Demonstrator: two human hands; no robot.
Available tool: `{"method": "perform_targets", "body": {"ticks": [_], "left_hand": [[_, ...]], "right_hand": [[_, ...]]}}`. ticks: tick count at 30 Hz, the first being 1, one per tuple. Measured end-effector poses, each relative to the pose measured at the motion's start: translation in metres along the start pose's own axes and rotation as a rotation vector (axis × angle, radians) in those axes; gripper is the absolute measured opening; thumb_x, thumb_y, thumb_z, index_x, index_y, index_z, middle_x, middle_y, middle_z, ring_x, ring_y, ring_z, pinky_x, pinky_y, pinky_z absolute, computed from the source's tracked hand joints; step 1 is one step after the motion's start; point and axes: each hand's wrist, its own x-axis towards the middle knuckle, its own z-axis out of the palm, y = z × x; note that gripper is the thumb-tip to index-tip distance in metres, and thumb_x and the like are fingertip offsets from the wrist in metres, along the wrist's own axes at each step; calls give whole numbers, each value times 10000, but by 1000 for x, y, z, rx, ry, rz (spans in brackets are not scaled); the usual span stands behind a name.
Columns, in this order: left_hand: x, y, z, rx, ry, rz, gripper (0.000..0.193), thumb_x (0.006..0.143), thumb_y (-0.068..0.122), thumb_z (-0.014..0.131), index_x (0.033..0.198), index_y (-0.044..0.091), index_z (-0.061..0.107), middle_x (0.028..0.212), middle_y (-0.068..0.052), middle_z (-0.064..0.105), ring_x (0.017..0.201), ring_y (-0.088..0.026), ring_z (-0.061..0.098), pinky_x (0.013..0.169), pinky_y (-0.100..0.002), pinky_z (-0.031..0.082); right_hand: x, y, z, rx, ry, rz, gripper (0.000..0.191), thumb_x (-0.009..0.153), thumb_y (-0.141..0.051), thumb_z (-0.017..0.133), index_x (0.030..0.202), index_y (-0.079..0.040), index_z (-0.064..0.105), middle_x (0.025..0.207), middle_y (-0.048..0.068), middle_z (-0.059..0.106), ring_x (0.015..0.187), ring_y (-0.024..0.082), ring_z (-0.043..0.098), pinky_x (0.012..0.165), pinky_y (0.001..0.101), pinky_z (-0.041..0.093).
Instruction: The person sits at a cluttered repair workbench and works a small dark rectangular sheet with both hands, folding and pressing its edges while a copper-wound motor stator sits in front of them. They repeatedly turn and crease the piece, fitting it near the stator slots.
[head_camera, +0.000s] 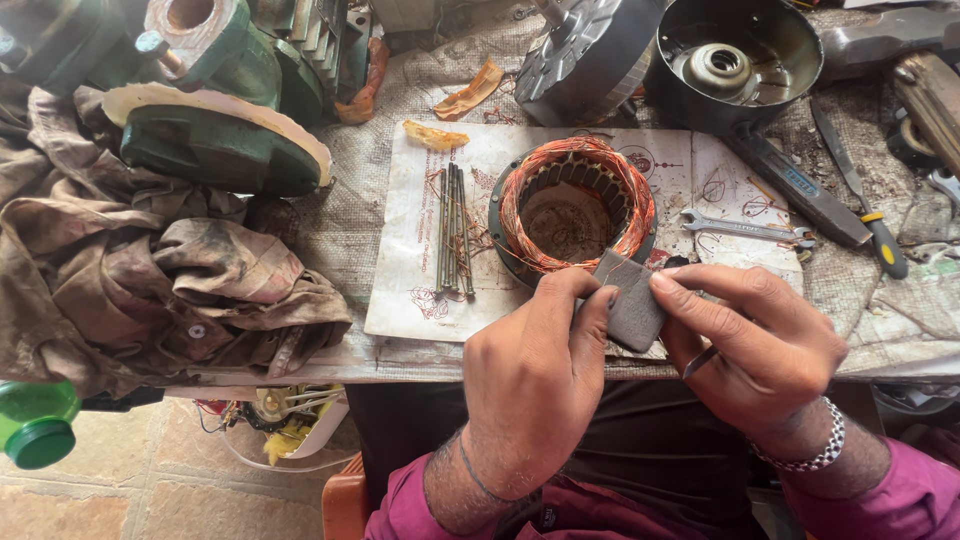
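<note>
we see a small grey abrasive pad (634, 305) at the table's near edge, pinched between our left hand (535, 385) and right hand (755, 345), just in front of the copper-wound stator (572, 205) on white paper (400, 290), long bolts (453, 232) beside it.

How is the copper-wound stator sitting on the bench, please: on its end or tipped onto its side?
On its end. The stator rests flat on the paper sheet, its round bore facing straight up, with the copper windings ringing the top edge.

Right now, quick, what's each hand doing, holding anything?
Left hand: closed, pinching the grey sanding pad.
Right hand: closed on the same grey sanding pad, beside the copper-wound stator.
</note>
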Motion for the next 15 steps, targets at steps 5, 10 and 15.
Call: {"method": "perform_targets", "body": {"ticks": [5,10,15], "left_hand": [[0,-2,-2,-62,-78,-51,141,1020,158,704,1057,60,609,818,-96,717,691,-293,715,571,-404,493],[7,-8,-6,-316,-136,-153,121,994,138,713,1001,30,660,816,-74,740,729,-163,761,633,-287,573],[10,-8,-8,-608,-219,-381,112,955,120,732,945,8,727,764,-25,754,715,-34,699,638,-222,571]], "right_hand": [[-4,0,2,-48,14,4,415,822,114,790,1175,-103,767,1102,82,729,862,204,698,703,295,543],[-6,1,1,-66,17,-10,423,818,104,810,1186,-100,761,1109,85,727,844,205,690,709,305,539],[-7,1,1,-60,24,-5,422,821,104,812,1188,-98,760,1109,81,727,838,198,686,704,296,535]]}}
